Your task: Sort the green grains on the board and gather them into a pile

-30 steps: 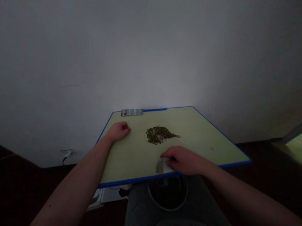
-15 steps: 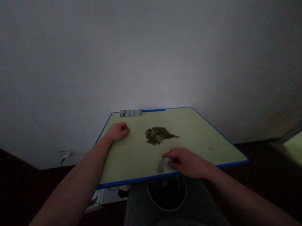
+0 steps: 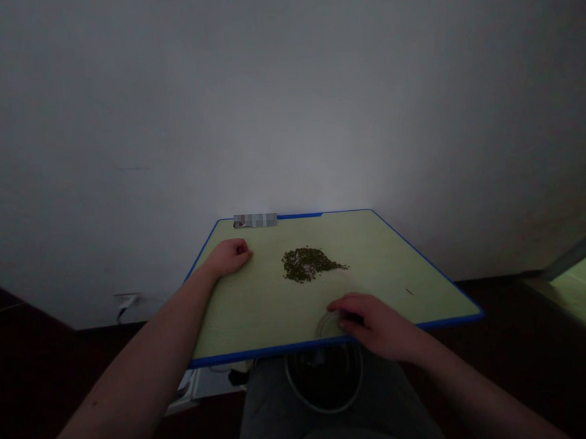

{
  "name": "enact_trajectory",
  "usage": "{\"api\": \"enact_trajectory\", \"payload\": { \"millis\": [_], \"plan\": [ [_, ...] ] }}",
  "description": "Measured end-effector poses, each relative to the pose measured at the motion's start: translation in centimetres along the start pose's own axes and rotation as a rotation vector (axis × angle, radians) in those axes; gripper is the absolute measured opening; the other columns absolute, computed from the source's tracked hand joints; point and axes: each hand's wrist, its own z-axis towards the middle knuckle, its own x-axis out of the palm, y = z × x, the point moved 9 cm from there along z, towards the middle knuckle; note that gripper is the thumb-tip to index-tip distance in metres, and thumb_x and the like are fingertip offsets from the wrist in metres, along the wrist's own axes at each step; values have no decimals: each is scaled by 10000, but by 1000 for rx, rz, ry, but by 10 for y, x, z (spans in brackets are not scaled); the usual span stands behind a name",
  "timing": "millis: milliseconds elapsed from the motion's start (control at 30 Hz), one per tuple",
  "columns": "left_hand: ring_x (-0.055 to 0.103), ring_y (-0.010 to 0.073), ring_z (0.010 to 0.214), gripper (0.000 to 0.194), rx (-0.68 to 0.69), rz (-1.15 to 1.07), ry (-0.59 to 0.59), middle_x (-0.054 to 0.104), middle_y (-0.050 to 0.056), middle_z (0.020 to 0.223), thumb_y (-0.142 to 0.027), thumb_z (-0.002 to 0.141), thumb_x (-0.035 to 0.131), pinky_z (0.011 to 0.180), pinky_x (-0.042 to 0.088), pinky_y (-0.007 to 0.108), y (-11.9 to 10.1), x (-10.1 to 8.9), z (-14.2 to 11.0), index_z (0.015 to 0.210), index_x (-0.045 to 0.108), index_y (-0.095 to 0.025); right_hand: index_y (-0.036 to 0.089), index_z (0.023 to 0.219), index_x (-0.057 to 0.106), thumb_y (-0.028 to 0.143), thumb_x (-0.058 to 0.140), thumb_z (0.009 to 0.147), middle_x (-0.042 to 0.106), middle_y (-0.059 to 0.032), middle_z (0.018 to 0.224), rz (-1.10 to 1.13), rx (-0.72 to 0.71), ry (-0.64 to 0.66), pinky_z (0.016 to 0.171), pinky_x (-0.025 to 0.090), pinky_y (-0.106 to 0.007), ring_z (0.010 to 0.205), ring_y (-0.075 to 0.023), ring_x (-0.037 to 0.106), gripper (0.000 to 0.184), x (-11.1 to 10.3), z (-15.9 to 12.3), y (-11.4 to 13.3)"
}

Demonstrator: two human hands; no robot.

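My left hand [image 3: 230, 256] rests on the left side of the pale yellow-green board [image 3: 273, 317], its fingers curled in and nothing visible in them. By the near edge, my right hand [image 3: 370, 319] grips a clear round dish [image 3: 328, 324], which may be a lid. The hand covers the right part of it. Between and beyond my hands lies a loose heap of small brownish-green grains [image 3: 302, 266], with a thin tail trailing to the right. Below the board's near edge, a round dark bowl [image 3: 325, 380] with a pale rim sits in my lap, partly hidden by the board.
Blue trim [image 3: 453, 318] borders the board. A blurred-out object [image 3: 255, 220] lies along its far left edge, and a thin dark sliver [image 3: 409, 292] on its right side. The wall [image 3: 288, 116] rises just behind. A plug with a cord [image 3: 126, 306] is low at left.
My right hand has slid the clear dish a little to the right and towards the near edge. The left hand and the heap of grains look unchanged.
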Motion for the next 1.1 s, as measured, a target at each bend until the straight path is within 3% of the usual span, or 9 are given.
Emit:
{"api": "enact_trajectory", "payload": {
  "millis": [167,300,400,500,633,700,900,1100],
  "plan": [
    [465,113,566,244,-3,-8,2,540,2,608,-402,707,477,532,312,240,1,1,1,660,534,-170,183,1066,560,227,442,817,632,-37,786,32,133,-100,622,433,-273,691,-155,570,279,-7,-12,-18],
    [467,114,566,258,2,0,1,545,1,612,-418,714,473,533,313,242,3,2,1,665,534,-172,187,978,565,251,465,817,609,-12,738,61,170,-226,568,414,-241,646,-133,549,201,-13,-12,-22],
    [464,114,562,267,11,9,-8,541,1,604,-427,716,473,526,309,240,3,2,1,654,526,-173,189,845,596,258,495,805,598,-8,709,-35,125,-297,559,397,-239,612,-124,526,129,-13,-2,-12],
    [459,114,551,264,6,9,2,536,0,593,-423,716,473,514,302,239,4,3,1,648,524,-173,178,811,606,206,481,811,613,-33,766,-196,-48,-347,669,406,-258,727,-142,540,128,-3,10,19],
    [458,117,554,262,14,-3,-5,538,1,594,-420,716,471,520,307,241,3,2,1,649,532,-173,177,910,596,160,439,834,609,-56,819,-456,-313,-195,674,404,-274,763,-160,518,176,44,29,72],
    [458,117,553,264,8,-6,-17,538,0,591,-423,713,474,521,309,241,4,1,1,646,531,-174,164,874,585,149,453,823,593,-61,793,-552,-370,-125,645,408,-287,741,-172,505,142,66,41,90],
    [462,116,553,258,6,-13,-10,535,-6,586,-420,714,470,516,307,235,5,2,1,639,517,-178,136,848,569,120,473,798,577,-92,821,-617,-196,-84,592,438,-302,744,-198,512,109,84,78,87],
    [463,119,566,254,26,12,-10,528,-4,594,-417,717,465,527,306,241,1,1,1,641,511,-179,123,852,575,86,430,815,573,-108,861,-602,-54,-65,638,455,-323,769,-197,528,154,79,81,71]
  ]
}}
